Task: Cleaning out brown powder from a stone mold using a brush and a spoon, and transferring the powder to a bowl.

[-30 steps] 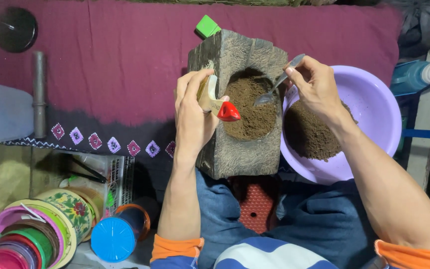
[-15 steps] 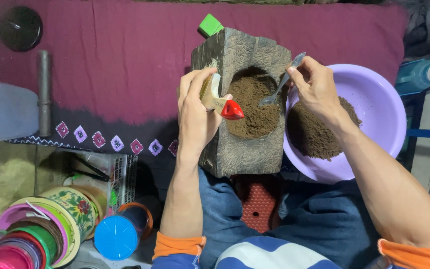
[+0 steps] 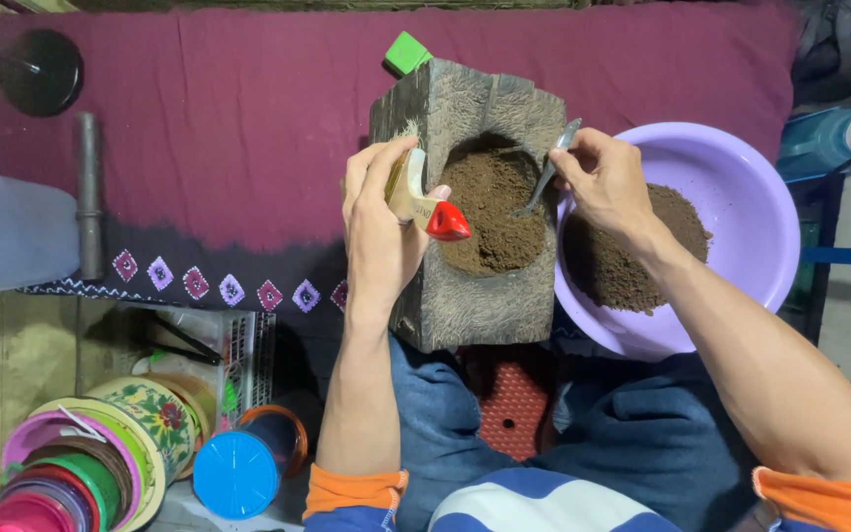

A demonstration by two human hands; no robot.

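left hand [image 3: 378, 232] curled tight around a small paintbrush [image 3: 416, 200] with a pale wooden handle and red tip; thumb and fingers wrap the handle, bristle end pointing up past the fingers, red tip sticking out toward the hollow; hand rests against the left side of a rough grey wooden block [image 3: 475, 296]; block stands on the person's lap, leaning against the maroon cloth [image 3: 229, 138]; round hollow in the block is full of brown powder [image 3: 490, 212]; right hand [image 3: 605, 182] pinches a metal spoon [image 3: 546, 177] between thumb and fingers, other fingers loosely bent; spoon tilts down with its bowl in the powder at the right edge of the hollow; purple basin [image 3: 741, 187] just right of the block, touching it, with more brown powder [image 3: 632, 251] heaped in its left part; right wrist lies over the basin; green cube [image 3: 407, 53] at the block's top left corner; grey rod [image 3: 89, 192] lies on the cloth far left; stack of coloured tape rolls [image 3: 81, 468] and a blue lid [image 3: 236, 475] bottom left; red perforated thing [image 3: 512, 409] under the block between the knees.
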